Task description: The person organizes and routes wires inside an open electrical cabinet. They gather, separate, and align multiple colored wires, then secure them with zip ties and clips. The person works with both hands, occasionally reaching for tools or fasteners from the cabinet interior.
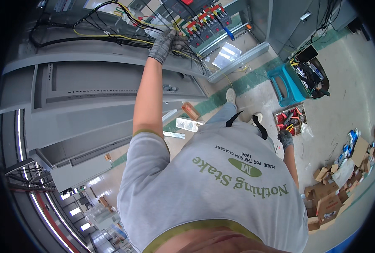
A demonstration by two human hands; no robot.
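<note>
My left hand [166, 44], in a grey glove, reaches into the open metal cabinet. Its fingers close around black wires [153, 39] beside a row of terminals with red, yellow and green parts [202, 23]. Low at my right side, my right hand [285, 138], also gloved, is closed. Just past its fingers a yellow-handled tool [290, 127] shows against a shallow tray [303, 126] of red and dark pieces. Whether the hand grips that tool is unclear. A blue marker-like piece [229, 33] juts out from the terminals.
Right of the cabinet, a blue stool [280, 86] stands by a dark bin [322, 88] full of tools and cables. Cardboard scraps [326, 206] pile up at the far right. A brown box [190, 111] and a white tray [188, 124] lie near my feet.
</note>
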